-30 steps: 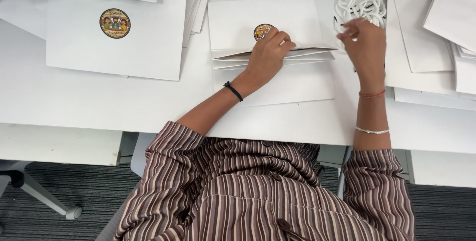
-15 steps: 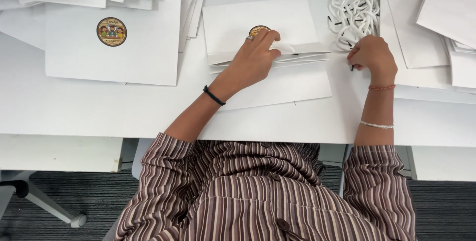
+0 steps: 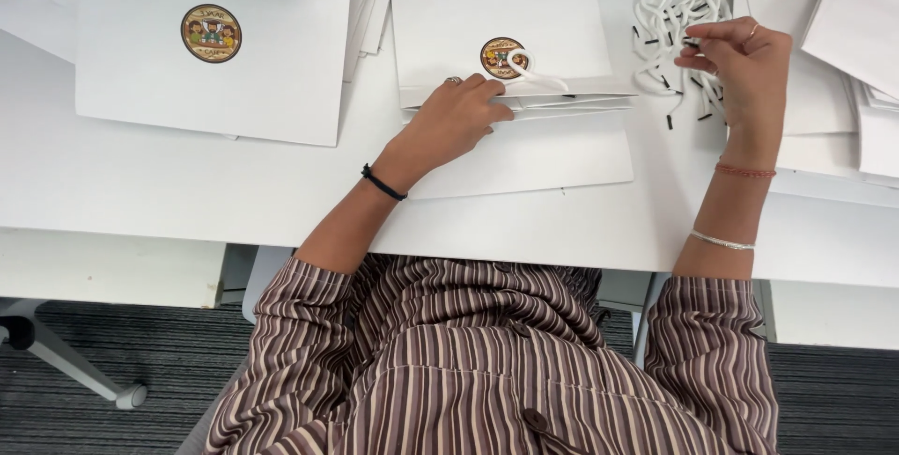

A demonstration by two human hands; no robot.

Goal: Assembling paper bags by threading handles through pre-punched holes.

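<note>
The right hand [image 3: 744, 66] has moved from the bag's edge to the pile of white cords [image 3: 670, 20], pinching one, while the left hand [image 3: 459, 118], fingers together, presses the flat white paper bag [image 3: 562, 151], one cord loop [image 3: 534, 69] already in.

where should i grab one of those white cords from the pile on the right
Probably by a black tip or loose end at the edge of the cord pile, coming from above with a fingertip pinch. The cords lie tangled in loops, so a mid-loop grab would likely drag others along. The right hand is pinching at the pile's right edge; the left hand presses the folded paper bag.
</note>
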